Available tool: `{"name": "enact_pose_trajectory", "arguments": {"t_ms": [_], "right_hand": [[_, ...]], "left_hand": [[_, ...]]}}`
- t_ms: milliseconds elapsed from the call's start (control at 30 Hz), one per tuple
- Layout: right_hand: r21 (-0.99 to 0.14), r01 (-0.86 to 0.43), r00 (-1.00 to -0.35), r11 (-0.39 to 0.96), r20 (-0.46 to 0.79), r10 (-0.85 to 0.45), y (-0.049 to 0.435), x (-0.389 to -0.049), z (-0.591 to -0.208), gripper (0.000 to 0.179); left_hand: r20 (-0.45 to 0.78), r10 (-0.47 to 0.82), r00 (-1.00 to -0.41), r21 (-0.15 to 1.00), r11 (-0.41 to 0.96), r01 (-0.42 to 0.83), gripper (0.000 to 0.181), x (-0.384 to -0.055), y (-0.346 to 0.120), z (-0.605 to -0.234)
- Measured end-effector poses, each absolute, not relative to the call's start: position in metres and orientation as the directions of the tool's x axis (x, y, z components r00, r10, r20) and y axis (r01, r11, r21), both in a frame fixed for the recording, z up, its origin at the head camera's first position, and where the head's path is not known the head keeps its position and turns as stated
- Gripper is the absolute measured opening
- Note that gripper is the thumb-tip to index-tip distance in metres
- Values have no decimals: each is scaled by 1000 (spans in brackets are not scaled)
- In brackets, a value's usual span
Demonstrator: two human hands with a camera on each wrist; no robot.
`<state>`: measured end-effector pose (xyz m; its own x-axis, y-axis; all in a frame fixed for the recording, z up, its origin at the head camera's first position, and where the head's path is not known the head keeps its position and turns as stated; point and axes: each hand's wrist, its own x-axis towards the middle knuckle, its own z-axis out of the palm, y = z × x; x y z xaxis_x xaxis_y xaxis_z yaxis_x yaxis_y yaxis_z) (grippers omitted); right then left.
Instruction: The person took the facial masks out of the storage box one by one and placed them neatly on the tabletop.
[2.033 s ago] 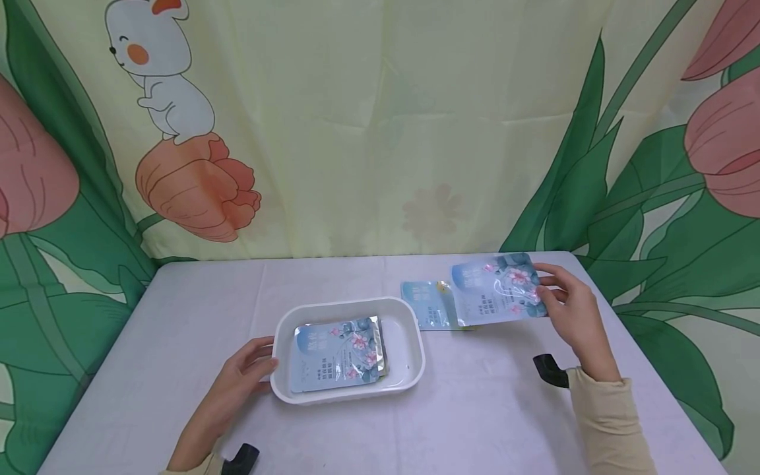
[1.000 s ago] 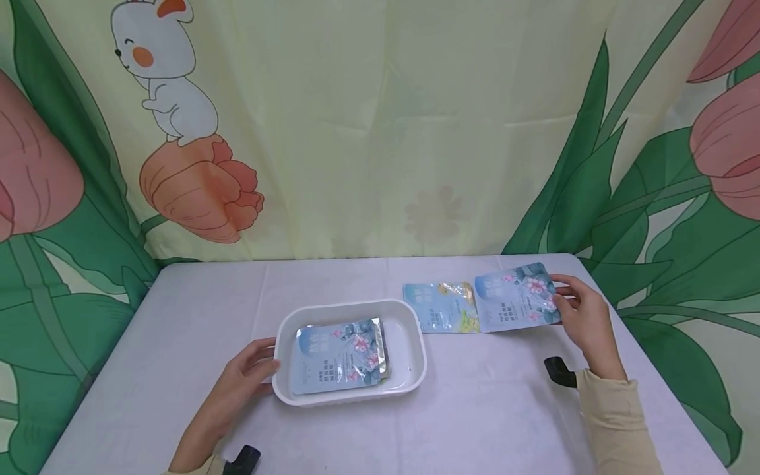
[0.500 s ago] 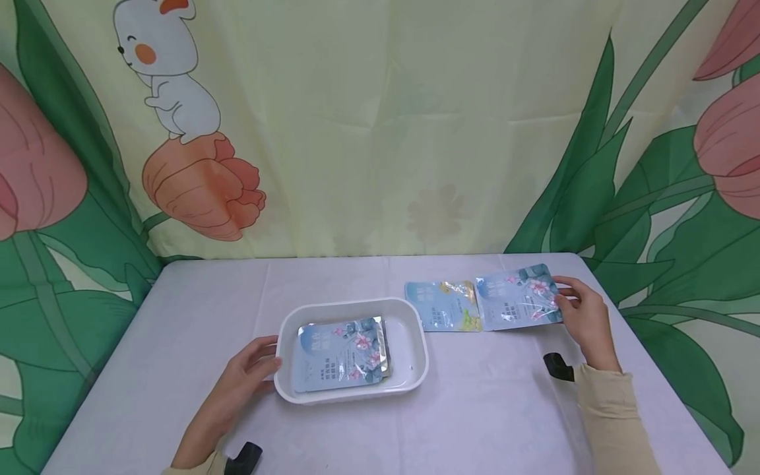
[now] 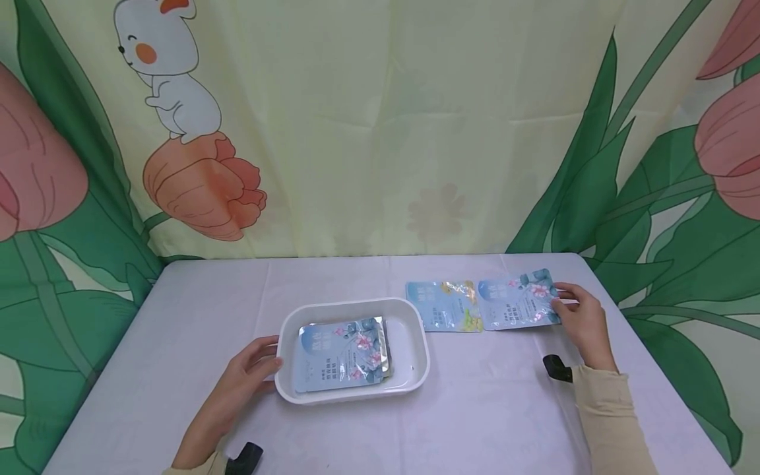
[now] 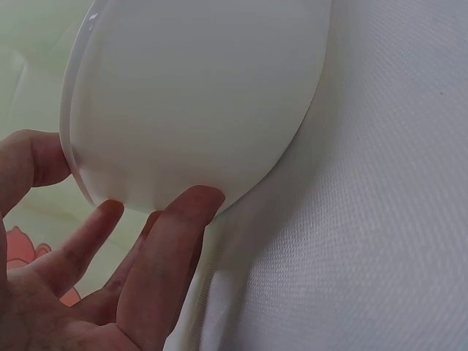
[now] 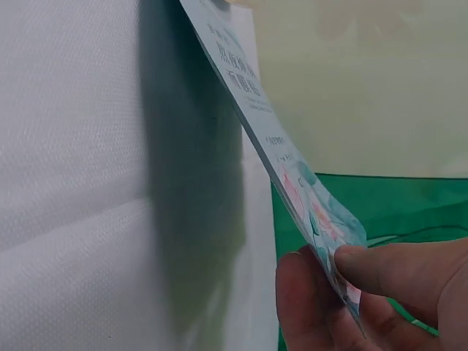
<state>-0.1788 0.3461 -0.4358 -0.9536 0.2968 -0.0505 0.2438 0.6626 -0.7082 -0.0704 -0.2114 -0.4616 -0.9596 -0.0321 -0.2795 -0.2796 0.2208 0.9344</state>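
My right hand [image 4: 584,323] pinches the right edge of a blue sheet mask packet [image 4: 515,300] printed with pink flowers. Thumb on its front, fingers behind, the right wrist view shows this packet [image 6: 274,142] slanting up off the cloth at the held end. Just left of it lies a sheet mask packet [image 4: 442,307] with yellow and green print, flat on the table. At the left end of a white plastic tray [image 4: 410,330], my left hand [image 4: 240,376] holds the rim and outer wall by its fingertips. Inside the tray sits a small stack of sheet mask packets [image 4: 338,356], flowered one uppermost.
A white cloth covers the table [image 4: 475,409]. Behind it hangs a curtain [image 4: 356,132] with a printed rabbit and tulips. Black wrist mounts [image 4: 557,368] sit by both cuffs.
My right hand has carried the flowered packet rightward and down, off the yellow-and-green packet that it partly covered. Its held edge has just dropped slightly. The left hand keeps its place at the tray.
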Motion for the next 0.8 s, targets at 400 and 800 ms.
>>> {"name": "enact_pose_trajectory", "arguments": {"t_ms": [400, 800], "right_hand": [[-697, 239, -964, 676, -86, 252, 351, -181, -451, 56], [-694, 255, -962, 673, -113, 249, 347, -177, -453, 56]], "left_hand": [[-285, -32, -958, 934, 216, -285, 55, -71, -211, -462], [-284, -40, -958, 933, 221, -285, 54, -70, -210, -460]]}}
